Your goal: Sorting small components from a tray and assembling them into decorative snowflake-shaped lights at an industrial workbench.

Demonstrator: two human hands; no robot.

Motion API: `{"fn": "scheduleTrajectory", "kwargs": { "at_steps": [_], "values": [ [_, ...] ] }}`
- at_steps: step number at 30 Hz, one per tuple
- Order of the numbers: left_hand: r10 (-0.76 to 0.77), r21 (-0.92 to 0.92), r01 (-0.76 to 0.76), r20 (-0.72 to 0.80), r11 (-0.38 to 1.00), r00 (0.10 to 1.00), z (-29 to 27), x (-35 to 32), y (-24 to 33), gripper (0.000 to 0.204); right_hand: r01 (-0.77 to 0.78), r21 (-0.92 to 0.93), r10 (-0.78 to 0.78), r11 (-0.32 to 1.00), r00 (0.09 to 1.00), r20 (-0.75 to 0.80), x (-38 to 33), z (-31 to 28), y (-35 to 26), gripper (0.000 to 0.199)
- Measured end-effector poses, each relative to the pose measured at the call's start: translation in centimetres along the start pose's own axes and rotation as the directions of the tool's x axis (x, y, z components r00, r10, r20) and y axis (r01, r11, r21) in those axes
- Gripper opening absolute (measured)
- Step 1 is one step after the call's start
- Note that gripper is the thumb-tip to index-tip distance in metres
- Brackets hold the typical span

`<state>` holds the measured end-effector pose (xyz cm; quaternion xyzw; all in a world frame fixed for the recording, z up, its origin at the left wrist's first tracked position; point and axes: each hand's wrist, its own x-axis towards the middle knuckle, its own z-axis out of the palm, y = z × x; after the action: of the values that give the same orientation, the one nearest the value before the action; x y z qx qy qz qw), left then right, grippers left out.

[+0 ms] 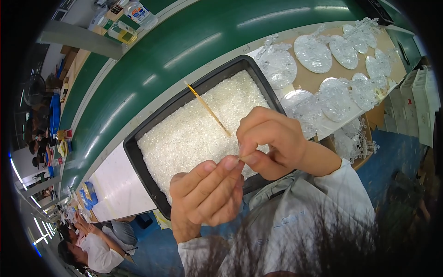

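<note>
My left hand (pixel 207 194) and my right hand (pixel 272 141) meet over the near right part of a black tray (pixel 146 177). Thumb and fingers of each are pinched together, their tips touching or almost so. Whatever lies between the fingertips is too small to name. Small clear, whitish beads or granules (pixel 184 143) fill the tray. On them, beyond my hands, rests a thin wooden stick (pixel 208 111), yellow toward its far end, which reaches the tray's far rim.
Round clear plastic-looking pieces (pixel 313 53) lie on a brown board (pixel 309 83) at the right. Below it, a cardboard box (pixel 362 159) holds more clear pieces. Bottles (pixel 138 16) stand far left on the green surface (pixel 180 55). Another person (pixel 99 249) sits at lower left.
</note>
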<state>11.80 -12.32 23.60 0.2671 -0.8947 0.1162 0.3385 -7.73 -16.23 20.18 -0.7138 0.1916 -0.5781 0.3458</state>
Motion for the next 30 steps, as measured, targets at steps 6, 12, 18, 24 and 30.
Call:
{"fn": "scheduleTrajectory", "kwargs": {
  "at_steps": [6,12,18,24,30],
  "values": [
    [0.0,-0.006,0.0,0.013,1.0,1.0,0.3,0.0,0.1,0.017,-0.012,-0.012,0.012,1.0,1.0,-0.005,-0.2,-0.2,0.0,0.011],
    [-0.012,-0.01,0.013,0.025,1.0,1.0,0.0,0.0,0.2,0.019,-0.009,-0.027,0.008,1.0,1.0,-0.019,0.0,0.0,-0.1,0.01],
    [-0.168,-0.133,0.167,0.007,0.977,0.986,0.6,0.1,0.4,0.017,-0.04,-0.031,0.039,0.999,0.999,-0.035,-0.3,-0.4,0.2,0.011],
    [-0.669,-0.969,0.066,-0.113,0.236,0.735,2.5,-0.6,-1.4,0.04,0.081,0.016,-0.081,0.997,0.997,0.001,0.0,0.7,0.3,0.015],
    [-0.656,-0.985,0.007,0.119,-0.17,0.745,3.5,-0.3,-0.8,0.04,0.135,-0.003,-0.135,0.991,0.99,-0.051,-0.4,0.9,0.6,0.014]
  ]
}}
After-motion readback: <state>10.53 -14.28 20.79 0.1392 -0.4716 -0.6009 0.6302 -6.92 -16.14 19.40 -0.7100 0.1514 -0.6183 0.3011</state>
